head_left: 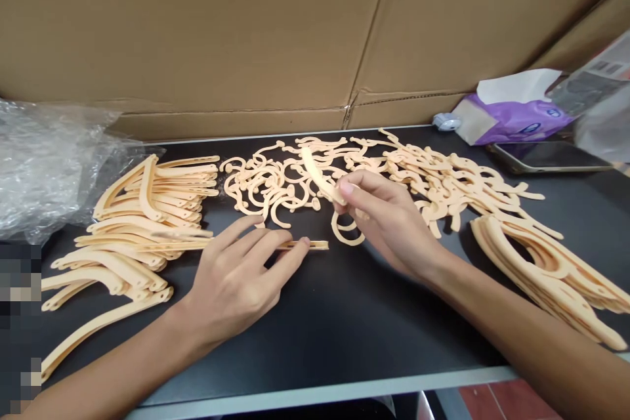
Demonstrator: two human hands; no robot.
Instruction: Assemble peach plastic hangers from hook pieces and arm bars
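My left hand [246, 269] is closed over a long, thin cream plastic hanger arm [317, 245], which lies edge-on across the table; its fingertips press along the strip. My right hand [386, 216] pinches a short curved cream plastic piece [316, 174] between thumb and fingers, raised above the table. Just below the right fingers is a rounded cream hook [339, 235], partly hidden by the hand. Behind both hands spreads a loose heap of cream hooks [273, 187]. Left of my left hand, curved hanger arms [132, 223] are piled up.
More wavy cream pieces [443, 184] lie at the back right, and a stack of larger curved parts [546, 275] sits at right. A purple tissue pack [522, 118] and a phone [551, 156] stand behind. Clear plastic wrap [44, 164] is at left; cardboard [197, 33] walls the back.
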